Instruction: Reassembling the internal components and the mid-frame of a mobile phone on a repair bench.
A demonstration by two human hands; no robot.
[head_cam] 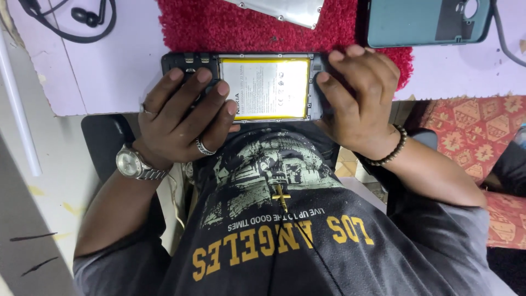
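Note:
An opened phone [268, 87] lies face down at the near edge of the red mat [230, 24], its back cover off and a white and yellow battery [271, 82] exposed. My left hand [183, 118], with rings and a metal wristwatch, grips the phone's left end, fingers over the dark frame. My right hand [359, 96], with a bead bracelet at the wrist, holds the right end, fingertips pressing on the frame beside the battery.
A teal phone back cover [422, 22] lies at the far right. A silver metal plate [279, 10] rests on the mat's far side. Black earphones and cable [71, 19] lie far left on the pale table [104, 71]. A patterned red cloth [476, 131] is at right.

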